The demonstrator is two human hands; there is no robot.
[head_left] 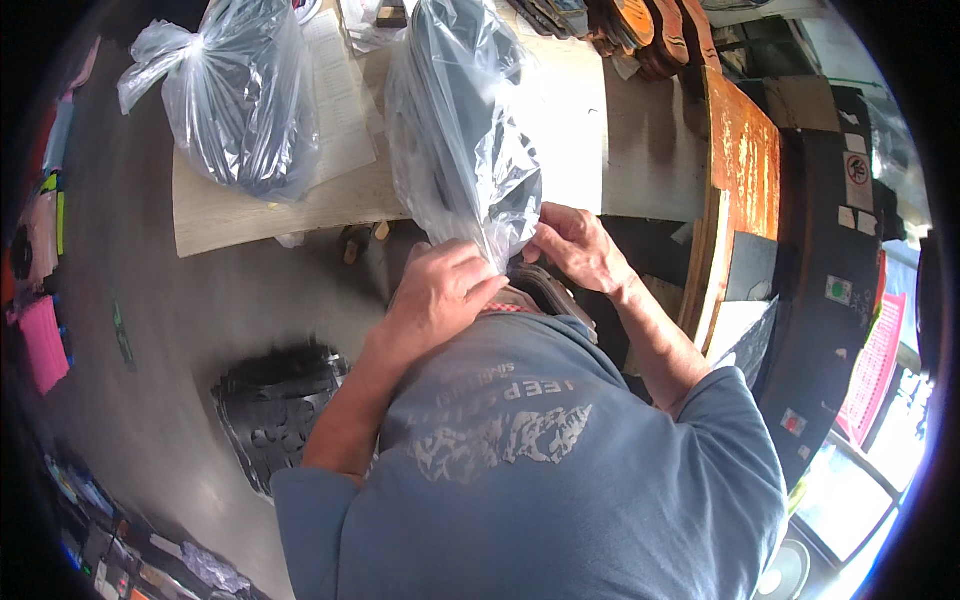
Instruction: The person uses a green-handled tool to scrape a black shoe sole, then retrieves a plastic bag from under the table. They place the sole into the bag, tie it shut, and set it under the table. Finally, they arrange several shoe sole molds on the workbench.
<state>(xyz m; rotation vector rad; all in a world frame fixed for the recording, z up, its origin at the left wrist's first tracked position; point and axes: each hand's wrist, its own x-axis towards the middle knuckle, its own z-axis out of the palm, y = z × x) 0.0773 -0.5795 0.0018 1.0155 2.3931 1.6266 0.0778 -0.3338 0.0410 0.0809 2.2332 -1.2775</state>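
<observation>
At the near edge of the surface point(250, 300), the clear bag point(465, 130) of dark pieces lies with its mouth toward the person. Left hand point(440, 290) and right hand point(575, 245) each pinch that thin, slippery film; gripping gathered plastic near the mouth looks safest.

A clear plastic bag point(460, 130) of dark pieces lies lengthwise on the table, its mouth pinched shut.

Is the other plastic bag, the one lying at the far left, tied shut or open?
Tied shut: the far plastic bag has its neck twisted into a knot at its left end.
</observation>
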